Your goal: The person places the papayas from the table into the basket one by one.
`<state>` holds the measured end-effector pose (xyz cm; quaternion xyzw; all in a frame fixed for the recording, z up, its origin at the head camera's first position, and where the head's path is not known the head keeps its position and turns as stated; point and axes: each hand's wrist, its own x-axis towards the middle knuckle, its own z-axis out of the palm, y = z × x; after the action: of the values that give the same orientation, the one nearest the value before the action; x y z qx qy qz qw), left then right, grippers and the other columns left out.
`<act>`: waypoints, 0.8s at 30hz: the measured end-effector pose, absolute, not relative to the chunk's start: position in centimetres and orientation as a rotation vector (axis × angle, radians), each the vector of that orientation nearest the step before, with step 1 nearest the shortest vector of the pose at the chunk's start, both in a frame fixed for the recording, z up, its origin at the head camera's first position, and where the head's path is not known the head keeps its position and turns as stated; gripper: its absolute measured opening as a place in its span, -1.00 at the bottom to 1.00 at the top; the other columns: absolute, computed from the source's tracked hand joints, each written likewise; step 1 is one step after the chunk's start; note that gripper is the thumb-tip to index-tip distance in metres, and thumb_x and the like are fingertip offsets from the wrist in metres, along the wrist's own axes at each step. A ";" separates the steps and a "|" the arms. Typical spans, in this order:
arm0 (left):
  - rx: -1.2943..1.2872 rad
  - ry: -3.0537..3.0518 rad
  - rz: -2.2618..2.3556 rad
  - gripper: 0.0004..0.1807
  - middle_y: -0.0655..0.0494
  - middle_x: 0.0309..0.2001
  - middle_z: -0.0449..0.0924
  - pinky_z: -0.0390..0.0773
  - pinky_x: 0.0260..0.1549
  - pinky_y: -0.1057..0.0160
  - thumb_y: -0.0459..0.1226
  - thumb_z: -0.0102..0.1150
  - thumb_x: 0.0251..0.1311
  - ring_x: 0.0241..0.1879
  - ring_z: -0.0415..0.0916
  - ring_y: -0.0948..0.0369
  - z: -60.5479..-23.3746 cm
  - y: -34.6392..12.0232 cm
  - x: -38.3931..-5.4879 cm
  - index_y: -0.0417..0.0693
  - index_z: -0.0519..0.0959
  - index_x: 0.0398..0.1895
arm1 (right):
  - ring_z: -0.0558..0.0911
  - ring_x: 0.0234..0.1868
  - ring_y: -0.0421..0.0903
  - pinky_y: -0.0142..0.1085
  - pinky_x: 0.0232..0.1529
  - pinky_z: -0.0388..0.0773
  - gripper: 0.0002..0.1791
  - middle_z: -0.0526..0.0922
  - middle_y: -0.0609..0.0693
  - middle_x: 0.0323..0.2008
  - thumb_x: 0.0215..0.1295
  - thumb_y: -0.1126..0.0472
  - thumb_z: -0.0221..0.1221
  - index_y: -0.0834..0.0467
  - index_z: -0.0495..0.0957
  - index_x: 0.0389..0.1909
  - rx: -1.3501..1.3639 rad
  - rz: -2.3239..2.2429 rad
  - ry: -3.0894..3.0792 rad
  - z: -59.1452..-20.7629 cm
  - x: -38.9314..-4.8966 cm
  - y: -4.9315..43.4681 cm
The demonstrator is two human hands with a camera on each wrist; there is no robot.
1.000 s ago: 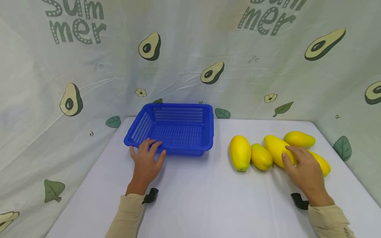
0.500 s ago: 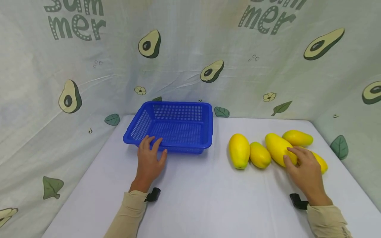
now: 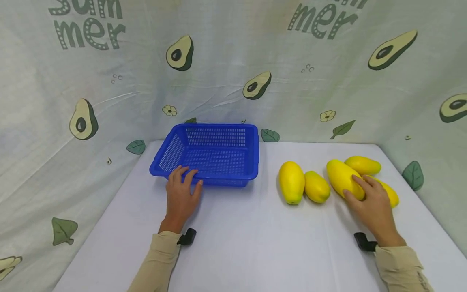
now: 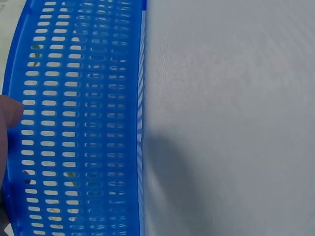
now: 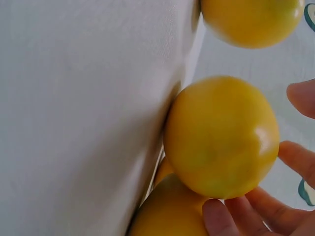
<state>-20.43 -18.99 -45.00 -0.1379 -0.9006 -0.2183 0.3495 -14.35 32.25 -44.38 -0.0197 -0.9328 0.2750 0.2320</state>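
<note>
My left hand (image 3: pixel 181 202) is at the near left of a blue plastic basket (image 3: pixel 251 174), fingers spread over its front rim. In the left wrist view a fingertip (image 4: pixel 14 112) is right at the rim of the slotted basket wall. My right hand (image 3: pixel 375 209) is around the near end of a large yellow papaya (image 3: pixel 341 176), thumb on the near side. In the right wrist view its fingers (image 5: pixel 275 209) touch the side of that papaya (image 5: pixel 221 137), while the thumb (image 5: pixel 302 98) stands a little off. Another yellow fruit (image 3: pixel 390 194) lies partly hidden behind this hand.
Left of the right hand lie a yellow papaya (image 3: pixel 291 182) and a smaller yellow fruit (image 3: pixel 316 187), side by side. One more yellow fruit (image 3: pixel 363 165) lies behind. The white-covered table (image 3: pixel 262 243) meets a patterned cloth (image 3: pixel 211 101) at its back.
The right hand's fingers have come in closer around the large papaya, which has shifted slightly away from the smaller fruit. The left hand has settled slightly rightward along the basket rim.
</note>
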 end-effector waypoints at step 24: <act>-0.343 -2.327 -0.459 -0.58 -0.22 0.16 0.48 0.44 -0.05 -0.32 -0.19 0.44 0.16 0.28 0.30 -0.19 -45.1 -19.1 -21.0 -0.11 0.59 0.06 | 0.20 0.21 0.52 0.39 0.25 0.12 -0.17 0.18 0.55 0.27 0.23 0.20 0.31 0.44 0.15 0.40 -0.140 0.697 -2.694 -44.1 -15.1 31.6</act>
<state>-20.97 -19.10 -45.07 -0.1333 -0.9044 -0.1782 0.3641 -15.09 31.61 -44.08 -0.0493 -0.9517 0.2463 0.1768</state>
